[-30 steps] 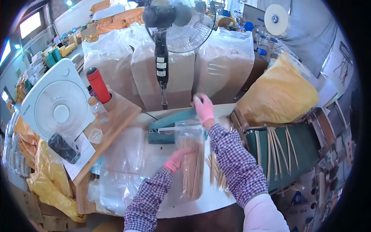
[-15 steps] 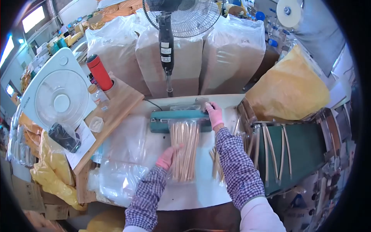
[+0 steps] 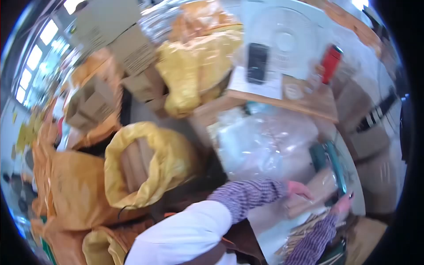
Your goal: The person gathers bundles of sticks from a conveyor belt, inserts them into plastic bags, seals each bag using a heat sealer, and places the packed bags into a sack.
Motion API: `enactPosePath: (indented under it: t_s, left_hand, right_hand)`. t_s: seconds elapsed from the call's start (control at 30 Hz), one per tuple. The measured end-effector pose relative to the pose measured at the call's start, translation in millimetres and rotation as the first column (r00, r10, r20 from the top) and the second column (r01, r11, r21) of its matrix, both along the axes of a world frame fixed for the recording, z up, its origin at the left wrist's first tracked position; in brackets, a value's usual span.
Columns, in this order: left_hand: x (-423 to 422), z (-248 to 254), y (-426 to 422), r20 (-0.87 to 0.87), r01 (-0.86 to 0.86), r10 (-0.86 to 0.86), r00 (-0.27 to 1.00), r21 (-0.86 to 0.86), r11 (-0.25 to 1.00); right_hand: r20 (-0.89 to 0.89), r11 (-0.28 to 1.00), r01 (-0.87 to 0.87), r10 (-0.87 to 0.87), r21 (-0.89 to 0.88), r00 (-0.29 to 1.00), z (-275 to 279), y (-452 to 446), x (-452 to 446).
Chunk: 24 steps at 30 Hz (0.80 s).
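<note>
Blurred by motion, the worktable [image 3: 265,225] lies at lower right in the head view. On it is a teal-green bag sealer [image 3: 335,165] with a long arm. A clear plastic bag of thin tan sticks [image 3: 314,191] has its end at the sealer. My left hand [image 3: 300,190], in a pink glove, holds the near side of this bag. At the end of the sealer's arm is my right hand [image 3: 342,204], also pink-gloved, with its fingers closed on it. Loose sticks [image 3: 304,232] lie beside my right forearm.
Clear plastic bags [image 3: 265,141] are piled left of the sealer. Behind them a wooden board [image 3: 309,104] bears a phone [image 3: 258,63], a red flask [image 3: 331,64] and a white fan [image 3: 287,39]. An open yellow sack [image 3: 152,163] and cardboard boxes [image 3: 132,48] stand at left.
My view has swung far to the left, so the table and both hands now sit at lower right and the yellow sacks show. Both hands remain at the bag and sealer.
</note>
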<state>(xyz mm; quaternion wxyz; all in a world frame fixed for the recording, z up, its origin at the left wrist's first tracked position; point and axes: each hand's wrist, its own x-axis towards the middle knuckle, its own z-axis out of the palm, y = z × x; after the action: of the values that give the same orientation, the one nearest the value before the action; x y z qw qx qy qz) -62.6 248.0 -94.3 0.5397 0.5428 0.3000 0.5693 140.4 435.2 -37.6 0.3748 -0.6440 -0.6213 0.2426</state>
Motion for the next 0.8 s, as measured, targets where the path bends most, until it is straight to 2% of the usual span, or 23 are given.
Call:
enactPosePath:
  t_s: [0.03, 0.07, 0.1, 0.13, 0.17, 0.2, 0.23, 0.27, 0.3, 0.33, 0.37, 0.43, 0.5, 0.53, 0.57, 0.6, 0.63, 0.7, 0.73, 0.8]
  left_hand:
    - [9.5, 7.0, -0.4, 0.146, 0.087, -0.053, 0.988, -0.238, 0.967]
    - [17.5, 16.6, -1.7, 0.305, 0.167, -0.022, 0.952, -0.456, 0.874]
    - [27.9, 21.1, -7.4, 0.459, 0.253, 0.012, 0.888, -0.511, 0.822]
    - [34.5, 28.2, -13.5, 0.596, 0.353, 0.055, 0.801, -0.544, 0.761]
    - [17.3, 47.9, -39.0, 0.312, 0.091, -0.011, 0.95, -0.243, 0.966]
    - [-16.9, 75.7, -87.5, -0.002, -0.07, 0.072, 0.997, 0.164, 0.984]
    - [-35.4, 92.6, -133.5, -0.259, -0.082, 0.272, 0.927, 0.565, 0.821]
    - [-52.3, 100.6, -172.8, -0.238, -0.227, 0.357, 0.903, 0.441, 0.868]
    - [-70.5, 105.1, -217.5, -0.199, -0.383, 0.418, 0.887, 0.193, 0.904]
    - [-87.8, 107.8, -267.6, -0.2, -0.518, 0.507, 0.838, -0.004, 0.855]
    - [-104.3, 105.2, -322.4, -0.233, -0.653, 0.615, 0.753, -0.152, 0.742]
    - [-135.2, 91.5, -443.2, -0.355, -0.862, 0.799, 0.485, -0.345, 0.371]
    - [-162.3, 72.2, -556.3, -0.492, -0.893, 0.859, 0.144, -0.439, -0.101]
    - [-171.9, 61.5, -604.4, -0.548, -0.842, 0.836, 0.012, -0.456, -0.287]
    - [-178.4, 51.4, -639.4, -0.578, -0.776, 0.813, -0.068, -0.481, -0.408]
    - [-185.5, 39.9, -663.6, -0.576, -0.72, 0.81, -0.107, -0.517, -0.463]
    - [-194.5, 25.4, -671.7, -0.564, -0.703, 0.819, -0.105, -0.54, -0.462]
    - [-217.4, -21.4, -659.0, -0.542, -0.773, 0.839, -0.047, -0.512, -0.375]
    - [-208.4, 31.3, -597.4, -0.876, -0.731, 0.46, -0.143, -0.22, -0.646]
    - [-254.8, -3.0, -565.7, -0.956, -0.77, 0.214, -0.202, 0.02, -0.638]
  right_hand:
    - [0.179, 0.999, -0.021, 0.015, 0.029, 0.984, 3.2, -19.8, 6.7]
    - [-0.073, 0.966, -0.243, 0.237, -0.093, 0.969, -9.0, -52.4, 3.2]
    - [-0.329, 0.872, -0.462, 0.393, -0.164, 0.859, -15.2, -97.5, -1.7]
    - [-0.446, 0.904, -0.41, 0.319, -0.121, 0.836, 11.1, -163.3, -19.1]
    - [-0.424, 0.88, -0.463, 0.379, -0.11, 0.822, 21.6, -205.7, -21.0]
    - [-0.402, 0.852, -0.514, 0.438, -0.099, 0.804, 32.5, -248.0, -23.2]
    - [-0.439, 0.763, -0.622, 0.505, -0.175, 0.743, 52.8, -282.2, -27.6]
    - [-0.475, 0.656, -0.713, 0.56, -0.247, 0.679, 73.0, -316.3, -32.2]
    - [-0.681, 0.54, -0.78, 0.443, -0.317, 0.583, 115.0, -348.4, -60.2]
    - [-0.782, 0.358, -0.909, 0.494, -0.215, 0.38, 110.6, -359.1, -75.2]
    - [-0.853, 0.166, -0.982, 0.497, -0.085, 0.158, 115.5, -374.8, -94.4]
    - [-0.822, -0.169, -0.986, 0.564, -0.018, -0.082, 145.9, -404.0, -136.0]
    - [-0.783, -0.238, -0.969, 0.614, -0.058, -0.104, 142.3, -424.3, -148.2]
    - [-0.759, -0.269, -0.96, 0.641, -0.081, -0.116, 135.7, -432.6, -152.3]
    - [-0.811, -0.283, -0.955, 0.578, -0.088, -0.096, 125.2, -441.0, -149.6]
    - [-0.852, -0.299, -0.95, 0.518, -0.089, -0.083, 111.7, -447.1, -148.0]
    - [-0.889, -0.313, -0.946, 0.453, -0.087, -0.068, 100.4, -454.0, -145.0]
    - [-0.934, -0.282, -0.944, 0.352, -0.173, 0.066, 86.5, -469.2, -133.2]
    - [-0.934, -0.261, -0.941, 0.337, -0.214, 0.119, 78.7, -474.9, -127.8]
    - [-0.917, -0.166, -0.934, 0.307, -0.316, 0.255, 71.8, -486.8, -123.9]
